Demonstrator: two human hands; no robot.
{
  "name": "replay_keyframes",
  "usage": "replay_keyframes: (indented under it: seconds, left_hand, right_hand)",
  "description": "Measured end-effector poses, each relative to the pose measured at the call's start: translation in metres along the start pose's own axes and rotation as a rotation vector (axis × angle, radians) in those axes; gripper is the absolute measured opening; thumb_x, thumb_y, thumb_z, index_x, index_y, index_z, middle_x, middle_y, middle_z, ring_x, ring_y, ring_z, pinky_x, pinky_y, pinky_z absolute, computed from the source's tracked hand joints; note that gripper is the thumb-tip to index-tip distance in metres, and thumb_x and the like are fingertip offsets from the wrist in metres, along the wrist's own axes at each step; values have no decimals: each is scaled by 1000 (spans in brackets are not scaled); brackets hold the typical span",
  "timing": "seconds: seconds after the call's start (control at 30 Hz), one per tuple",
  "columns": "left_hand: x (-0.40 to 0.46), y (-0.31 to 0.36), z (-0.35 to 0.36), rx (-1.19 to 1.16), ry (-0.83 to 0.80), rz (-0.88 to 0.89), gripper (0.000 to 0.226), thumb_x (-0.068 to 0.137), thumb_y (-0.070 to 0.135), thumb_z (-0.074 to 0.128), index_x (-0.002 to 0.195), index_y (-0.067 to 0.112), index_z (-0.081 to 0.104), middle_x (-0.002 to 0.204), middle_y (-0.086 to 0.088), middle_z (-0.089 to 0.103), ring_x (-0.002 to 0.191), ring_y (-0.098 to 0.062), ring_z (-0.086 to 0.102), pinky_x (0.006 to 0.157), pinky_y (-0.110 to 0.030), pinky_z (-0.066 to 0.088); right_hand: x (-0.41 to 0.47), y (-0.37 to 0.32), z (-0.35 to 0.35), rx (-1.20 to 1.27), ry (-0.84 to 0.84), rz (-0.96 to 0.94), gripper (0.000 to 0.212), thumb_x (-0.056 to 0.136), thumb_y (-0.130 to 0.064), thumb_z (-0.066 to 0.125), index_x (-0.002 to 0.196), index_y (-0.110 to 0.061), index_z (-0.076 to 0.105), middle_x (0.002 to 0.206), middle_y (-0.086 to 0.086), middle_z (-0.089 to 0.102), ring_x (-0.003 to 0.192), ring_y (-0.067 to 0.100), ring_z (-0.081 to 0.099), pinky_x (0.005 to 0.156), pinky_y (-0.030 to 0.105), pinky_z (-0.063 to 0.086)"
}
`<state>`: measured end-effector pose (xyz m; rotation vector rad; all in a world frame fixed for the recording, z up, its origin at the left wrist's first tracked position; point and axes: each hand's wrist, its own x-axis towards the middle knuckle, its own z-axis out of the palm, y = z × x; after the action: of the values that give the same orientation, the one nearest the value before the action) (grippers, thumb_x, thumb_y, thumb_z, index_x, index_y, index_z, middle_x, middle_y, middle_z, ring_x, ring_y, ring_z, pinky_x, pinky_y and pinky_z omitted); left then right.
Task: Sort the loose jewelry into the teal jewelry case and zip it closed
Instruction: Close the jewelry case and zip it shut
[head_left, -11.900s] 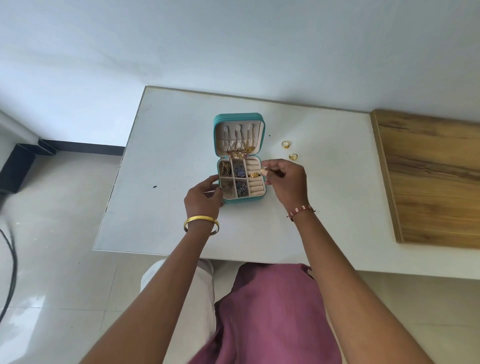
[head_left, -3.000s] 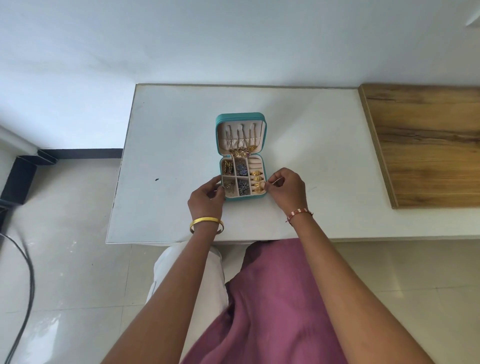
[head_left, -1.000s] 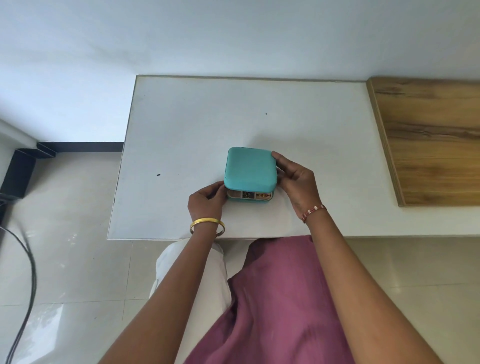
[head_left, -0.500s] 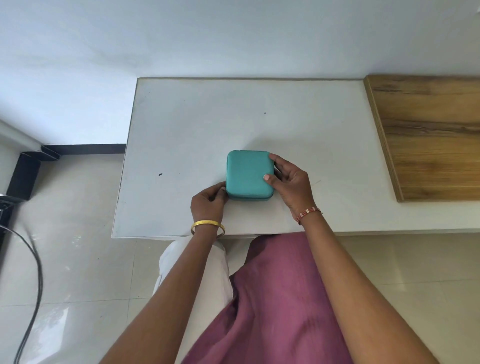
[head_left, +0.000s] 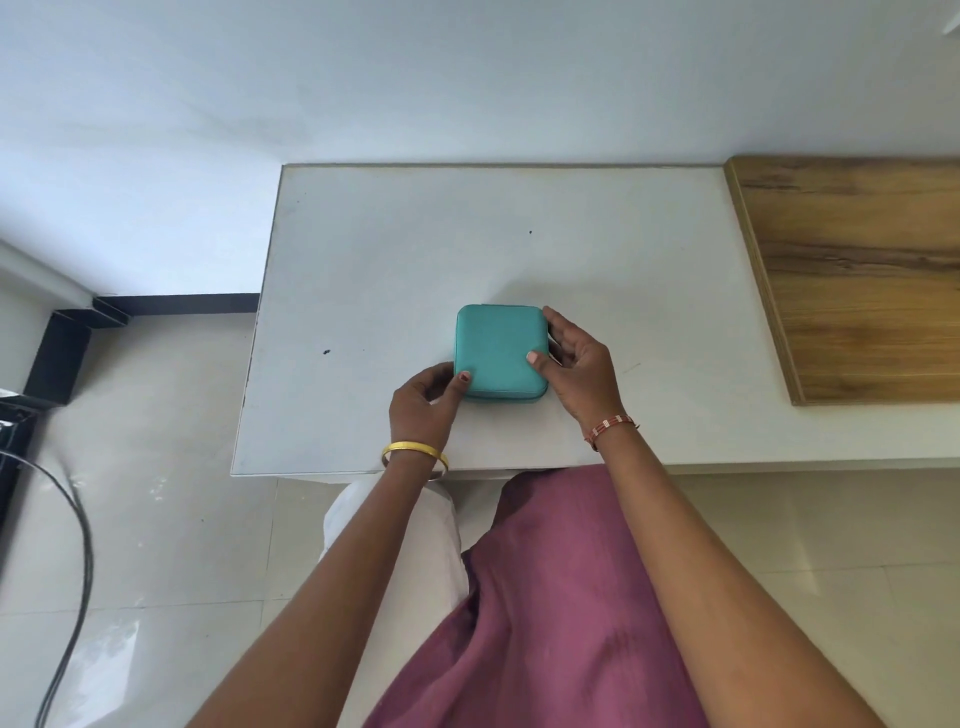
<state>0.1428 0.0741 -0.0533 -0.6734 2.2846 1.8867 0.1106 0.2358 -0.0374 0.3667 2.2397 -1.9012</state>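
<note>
The teal jewelry case (head_left: 498, 348) lies flat on the white table (head_left: 395, 260) with its lid folded down, so the jewelry inside is hidden. My left hand (head_left: 423, 402) grips the case's near left corner, thumb on the lid. My right hand (head_left: 576, 364) holds the right side, thumb pressing on the lid and fingers curled along the right edge. Whether the zip is done up cannot be made out from here.
A wooden board (head_left: 857, 280) lies on the table's right part. The table's near edge (head_left: 363, 472) runs just below my wrists. A black cable (head_left: 67, 571) trails over the tiled floor at the left. No loose jewelry shows on the table.
Over the last seconds the lid was swung down over the tray and pressed flat. Since half a second ago both hands stay at the case's sides, barely shifted.
</note>
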Motion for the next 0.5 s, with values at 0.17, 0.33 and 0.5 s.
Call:
replay_keyframes:
  seconds: [0.17,0.33,0.5]
  left_hand:
    - [11,7,-5,-212,-42,-144,34,90,10,54,122,-1,52,105,-14,61,85,-19,60,79,-25,54]
    - [42,23,3,-199,-54,-144,36,95,-3,30,126,1,49,115,-17,58,81,-19,58,63,-17,51]
    - [70,33,9,95,-135,-25,53,84,-17,30,127,5,51,128,-16,55,110,-31,54,96,-33,44]
  right_hand:
    - [-5,4,9,29,53,20,56,82,-3,64,135,-7,44,129,5,56,111,12,56,101,31,45]
    - [-4,7,9,6,70,5,50,81,-3,65,129,-11,52,116,-1,62,102,12,60,93,27,48]
    - [-2,7,13,-16,106,-1,52,80,-6,67,129,-9,52,121,5,62,107,17,60,91,22,49]
